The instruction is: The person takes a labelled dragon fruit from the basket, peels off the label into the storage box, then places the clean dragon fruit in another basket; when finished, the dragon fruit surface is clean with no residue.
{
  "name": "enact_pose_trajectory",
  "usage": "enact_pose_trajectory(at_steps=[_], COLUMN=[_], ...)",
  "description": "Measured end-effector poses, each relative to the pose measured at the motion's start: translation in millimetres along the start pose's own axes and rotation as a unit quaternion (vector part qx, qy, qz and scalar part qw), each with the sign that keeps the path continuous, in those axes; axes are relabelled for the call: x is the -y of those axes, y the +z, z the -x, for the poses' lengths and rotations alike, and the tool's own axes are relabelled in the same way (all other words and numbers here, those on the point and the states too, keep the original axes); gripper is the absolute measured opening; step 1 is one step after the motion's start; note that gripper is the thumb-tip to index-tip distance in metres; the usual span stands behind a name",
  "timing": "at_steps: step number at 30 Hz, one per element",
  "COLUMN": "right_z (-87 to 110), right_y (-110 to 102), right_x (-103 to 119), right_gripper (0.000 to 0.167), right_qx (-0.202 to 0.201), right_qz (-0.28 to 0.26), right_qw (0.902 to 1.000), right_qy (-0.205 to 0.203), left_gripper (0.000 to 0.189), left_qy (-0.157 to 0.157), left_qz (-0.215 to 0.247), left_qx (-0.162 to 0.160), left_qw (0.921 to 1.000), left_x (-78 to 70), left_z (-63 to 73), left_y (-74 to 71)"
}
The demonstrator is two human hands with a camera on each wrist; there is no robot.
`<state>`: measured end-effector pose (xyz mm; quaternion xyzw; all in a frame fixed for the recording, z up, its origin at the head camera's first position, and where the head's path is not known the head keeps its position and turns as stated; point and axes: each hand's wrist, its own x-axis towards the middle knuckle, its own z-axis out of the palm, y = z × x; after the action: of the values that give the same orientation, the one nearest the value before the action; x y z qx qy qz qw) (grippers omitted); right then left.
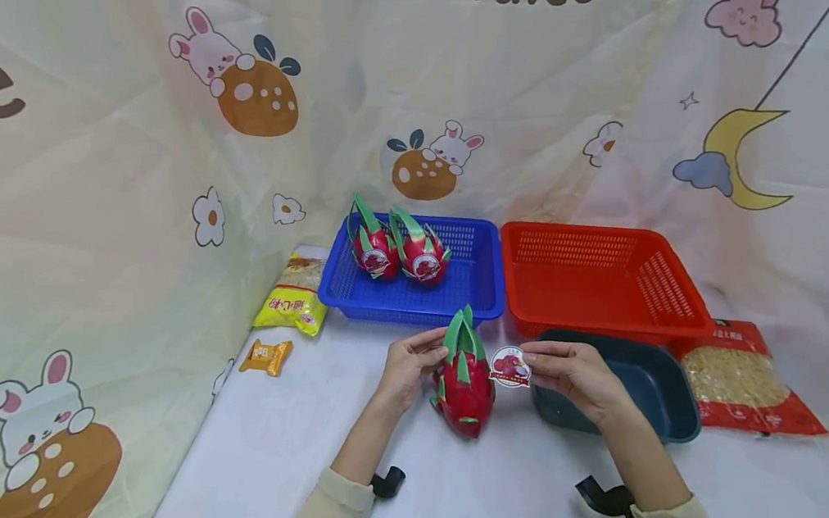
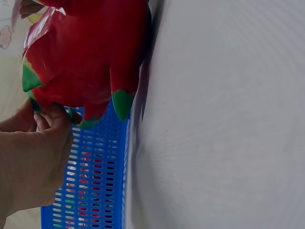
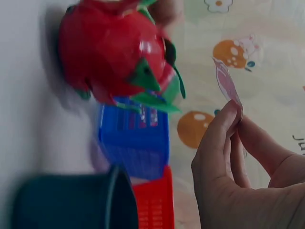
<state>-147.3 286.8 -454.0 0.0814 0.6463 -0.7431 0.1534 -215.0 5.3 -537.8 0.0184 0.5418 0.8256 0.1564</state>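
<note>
Looked glossy and smooth on the front dragon fruit (image 1: 465, 394), shiny on the label (image 1: 510, 366), plastic on the blue basket (image 1: 470, 266), matt on the desk (image 1: 268, 449).

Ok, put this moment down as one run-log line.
left hand: holds dragon fruit | right hand: pinches sticker, apart from fruit | blue basket: two stickered fruits

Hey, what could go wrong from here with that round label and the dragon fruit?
The thin label, pinched at its edge by the right hand, looks bent from the right wrist view and might crease. The dragon fruit's raised scales could keep it from lying flat. With the left hand near the leafy top, the rounded fruit may roll if pressed.
</note>
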Motion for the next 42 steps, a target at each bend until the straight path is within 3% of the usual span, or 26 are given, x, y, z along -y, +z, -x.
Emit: enact_pose_trajectory(at_steps=[9, 21, 32, 42], right_z=[4.0, -4.2, -21.8, -37.8], right_y=[-42, -83, -96, -96], right_x=[17, 34, 22, 1], right_gripper=[0.020, 0.022, 0.029, 0.043], right_qx=[0.015, 0.013, 0.012, 0.010], right_qz=[0.016, 0.022, 0.026, 0.089], right_qw=[0.9997, 0.9994, 0.9967, 0.9908], right_qy=[-0.012, 0.022, 0.076, 0.101], left_gripper=[0.041, 0.041, 0.041, 0.041], left_qy=[-0.004, -0.005, -0.005, -0.007], left_qz=[-0.004, -0.002, -0.003, -0.001], left_qx=[0.007, 0.011, 0.007, 0.005], left_qw=[1.0000, 0.9999, 1.0000, 1.0000], left_x=[1.0, 1.3, 1.6, 1.7], left_z=[0.3, 0.2, 0.3, 1.2], left_y=[-0.7, -1.8, -1.1, -1.4])
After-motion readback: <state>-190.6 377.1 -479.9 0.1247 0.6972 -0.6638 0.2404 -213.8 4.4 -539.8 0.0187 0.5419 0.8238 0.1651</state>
